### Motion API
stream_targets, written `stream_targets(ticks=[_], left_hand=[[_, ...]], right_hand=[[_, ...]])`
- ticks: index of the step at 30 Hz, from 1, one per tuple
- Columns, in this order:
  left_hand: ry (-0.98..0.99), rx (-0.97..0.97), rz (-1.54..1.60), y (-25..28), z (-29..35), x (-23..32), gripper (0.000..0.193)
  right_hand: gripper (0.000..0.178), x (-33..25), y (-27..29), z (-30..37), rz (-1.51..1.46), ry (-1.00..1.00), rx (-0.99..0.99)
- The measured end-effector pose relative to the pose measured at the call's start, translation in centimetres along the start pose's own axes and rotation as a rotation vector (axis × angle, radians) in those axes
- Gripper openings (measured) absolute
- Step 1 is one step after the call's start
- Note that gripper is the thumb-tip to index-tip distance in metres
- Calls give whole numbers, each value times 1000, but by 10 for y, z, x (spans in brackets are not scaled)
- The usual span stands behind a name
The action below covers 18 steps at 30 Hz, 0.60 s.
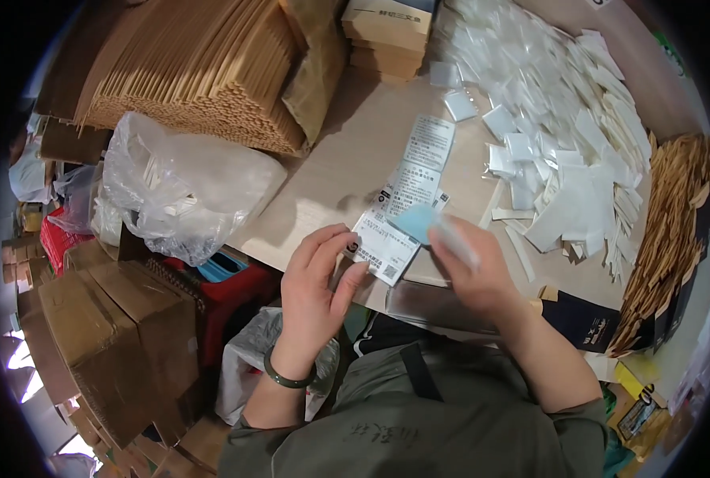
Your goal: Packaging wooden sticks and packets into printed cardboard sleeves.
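A strip of printed white labels [424,159] lies on the table in front of me, its near end a larger printed white label [385,247]. My left hand [320,267] is at that label's left edge, thumb and fingers apart, fingertips touching or nearly touching the paper. Over the label's right side, my right hand [476,267] is closed on a small flat white piece [455,244], smeared by motion. A pale blue blurred piece [415,224] shows just left of its fingertips, above the paper; whether it joins the white piece I cannot tell.
Far right, a heap of white packets and strips [522,72] covers the table. Brown envelopes [195,80] are stacked far left, beside small boxes [387,40]. A clear plastic bag [187,179] sits left, above cardboard boxes [120,342]. Folded brown paper [665,231] lines the right edge.
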<state>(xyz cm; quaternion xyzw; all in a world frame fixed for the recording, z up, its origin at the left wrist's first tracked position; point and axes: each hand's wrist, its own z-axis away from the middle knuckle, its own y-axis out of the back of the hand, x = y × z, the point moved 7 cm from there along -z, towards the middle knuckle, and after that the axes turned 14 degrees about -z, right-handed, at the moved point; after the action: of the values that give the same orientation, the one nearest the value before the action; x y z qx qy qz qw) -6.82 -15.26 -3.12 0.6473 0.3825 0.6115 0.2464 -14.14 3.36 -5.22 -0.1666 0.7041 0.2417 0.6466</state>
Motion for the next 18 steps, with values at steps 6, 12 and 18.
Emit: stream_targets(ticks=[6, 12, 18], left_hand=[[54, -87, -90, -13, 4, 7, 35], [34, -50, -108, -16, 6, 9, 36], [-7, -24, -113, -17, 5, 9, 41]], right_hand=[[39, 37, 10, 2, -508, -389, 143], [41, 28, 11, -1, -560, -329, 187], [39, 22, 9, -1, -603, -339, 152]])
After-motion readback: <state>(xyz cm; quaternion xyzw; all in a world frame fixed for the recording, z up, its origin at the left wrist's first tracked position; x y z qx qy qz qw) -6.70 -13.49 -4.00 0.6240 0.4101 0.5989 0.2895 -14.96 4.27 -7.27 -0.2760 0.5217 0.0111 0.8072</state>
